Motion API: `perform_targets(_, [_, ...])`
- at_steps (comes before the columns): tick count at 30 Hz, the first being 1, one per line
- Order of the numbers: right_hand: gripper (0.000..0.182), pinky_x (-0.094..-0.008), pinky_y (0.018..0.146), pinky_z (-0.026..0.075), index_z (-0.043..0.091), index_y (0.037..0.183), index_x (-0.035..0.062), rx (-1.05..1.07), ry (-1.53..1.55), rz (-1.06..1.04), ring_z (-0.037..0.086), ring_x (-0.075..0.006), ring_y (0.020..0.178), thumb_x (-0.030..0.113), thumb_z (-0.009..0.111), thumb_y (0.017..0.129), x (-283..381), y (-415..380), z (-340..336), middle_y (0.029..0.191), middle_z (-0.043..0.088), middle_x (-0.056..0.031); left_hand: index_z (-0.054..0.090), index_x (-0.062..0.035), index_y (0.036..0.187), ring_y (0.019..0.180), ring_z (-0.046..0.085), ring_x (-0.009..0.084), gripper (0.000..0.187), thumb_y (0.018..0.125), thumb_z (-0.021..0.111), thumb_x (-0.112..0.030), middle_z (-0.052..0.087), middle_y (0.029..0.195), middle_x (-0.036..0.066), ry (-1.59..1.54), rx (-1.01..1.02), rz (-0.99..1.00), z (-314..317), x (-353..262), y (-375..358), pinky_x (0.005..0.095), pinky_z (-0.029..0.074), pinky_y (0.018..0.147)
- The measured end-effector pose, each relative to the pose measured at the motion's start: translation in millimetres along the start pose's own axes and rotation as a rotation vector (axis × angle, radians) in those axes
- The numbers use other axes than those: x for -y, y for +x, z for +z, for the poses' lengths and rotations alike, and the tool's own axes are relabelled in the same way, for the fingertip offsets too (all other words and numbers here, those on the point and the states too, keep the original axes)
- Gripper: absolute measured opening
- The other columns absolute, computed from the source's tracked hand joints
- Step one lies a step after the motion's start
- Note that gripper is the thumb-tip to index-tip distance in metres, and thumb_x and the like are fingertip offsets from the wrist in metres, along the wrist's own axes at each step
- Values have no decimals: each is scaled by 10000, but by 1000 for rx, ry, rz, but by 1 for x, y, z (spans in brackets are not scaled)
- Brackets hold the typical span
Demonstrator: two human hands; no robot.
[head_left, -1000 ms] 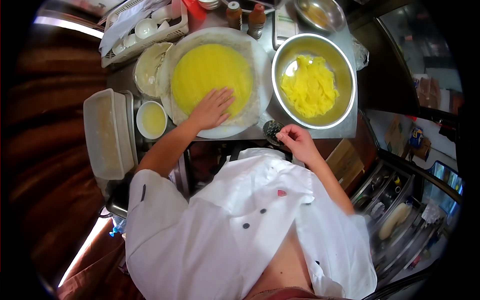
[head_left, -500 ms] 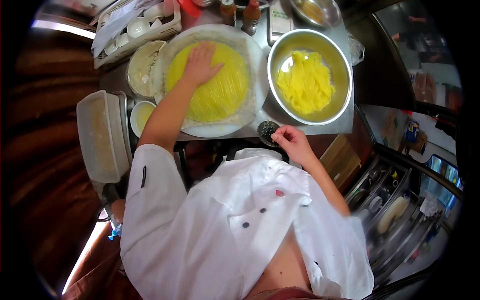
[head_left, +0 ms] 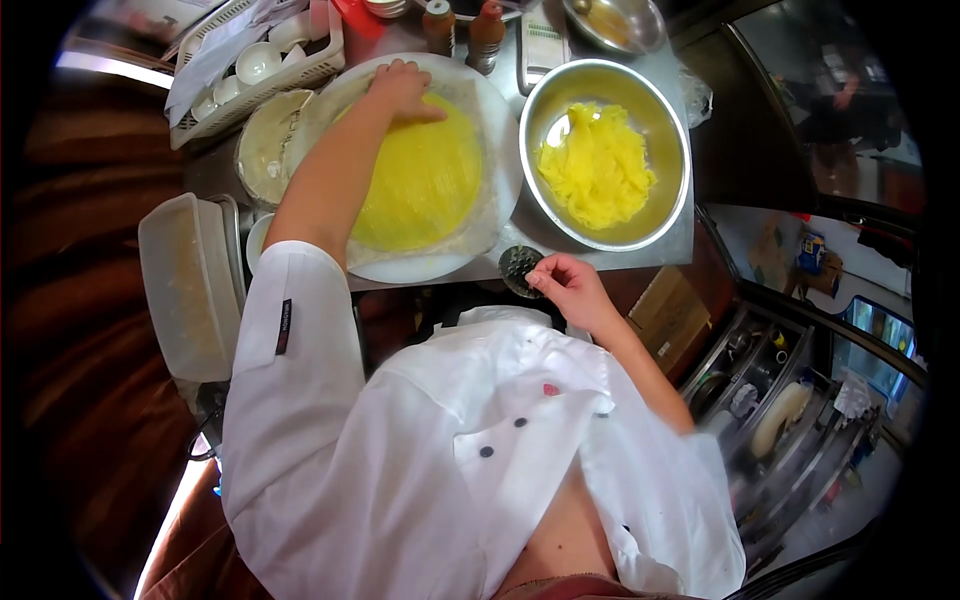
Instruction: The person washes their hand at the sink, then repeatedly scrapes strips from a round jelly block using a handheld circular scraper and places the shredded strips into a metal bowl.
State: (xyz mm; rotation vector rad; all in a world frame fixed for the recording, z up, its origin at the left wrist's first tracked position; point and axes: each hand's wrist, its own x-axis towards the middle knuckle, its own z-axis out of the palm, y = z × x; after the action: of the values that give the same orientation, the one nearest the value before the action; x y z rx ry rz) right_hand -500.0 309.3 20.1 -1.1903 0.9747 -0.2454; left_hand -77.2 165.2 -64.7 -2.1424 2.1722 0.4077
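A round, flat yellow sheet (head_left: 425, 190), glossy and streaked, lies on a pale cloth (head_left: 490, 215) over a white round board (head_left: 508, 150). My left hand (head_left: 402, 90) rests at the sheet's far edge, fingers bent downward and thumb stretched apart; no object shows in it. My right hand (head_left: 572, 288) is closed in a pinch at the rim of a dark round disc (head_left: 518, 268) dotted with small light bumps, at the table's front edge. Soft yellow paste (head_left: 598, 165) fills part of the steel bowl (head_left: 680, 150) right of the board.
A plastic basket (head_left: 230, 112) of white cups stands at the back left, near a cream-coloured shallow dish (head_left: 265, 160). Two bottles (head_left: 486, 38) and a smaller steel bowl (head_left: 645, 35) are at the back. A white plastic tub (head_left: 190, 290) sits left.
My left hand has gone from lying flat on the yellow sheet to its far edge, with fingers bending. The right hand keeps its pinch by the disc. The view has shifted slightly.
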Motion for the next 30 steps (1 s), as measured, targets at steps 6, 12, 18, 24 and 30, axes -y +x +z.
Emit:
perform_targets(6, [146, -210, 707, 478, 667, 953, 24, -42, 8, 58, 557, -35, 777, 152, 731, 983, -6, -7, -2, 844, 643, 44, 678, -116, 899, 1089, 578, 316, 555, 705, 777, -627, 692, 1010, 117, 19, 186, 123, -4, -11, 12, 456, 389, 966])
perform_targets(12, [144, -209, 708, 478, 665, 956, 18, -58, 6, 50, 561, -39, 780, 145, 727, 984, -1, -8, 3, 849, 648, 38, 704, -93, 946, 954, 655, 346, 345, 773, 798, -376, 702, 979, 151, 5, 358, 477, 4, -15, 17, 478, 495, 836])
perform_targets(18, [142, -211, 707, 480, 671, 959, 18, -74, -13, 8, 563, -38, 777, 147, 728, 982, 3, -7, 10, 847, 650, 39, 715, -79, 953, 966, 665, 375, 183, 826, 744, -208, 703, 976, 153, -53, 352, 580, -42, -22, -19, 484, 524, 820])
perform_targets(24, [139, -210, 717, 483, 677, 974, 18, -86, 28, 53, 567, -36, 786, 148, 725, 984, -6, -2, 19, 854, 661, 34, 716, -109, 942, 932, 681, 388, 173, 780, 758, -153, 719, 945, 142, 18, 162, 607, -40, -9, -37, 505, 528, 783])
perform_targets(30, [141, -208, 721, 480, 675, 971, 18, -48, -20, 56, 564, -35, 790, 150, 724, 984, 10, 7, 35, 863, 663, 35, 689, -89, 986, 1045, 631, 368, 211, 793, 752, -146, 689, 1040, 125, -81, -171, 591, -1, 0, -13, 472, 511, 886])
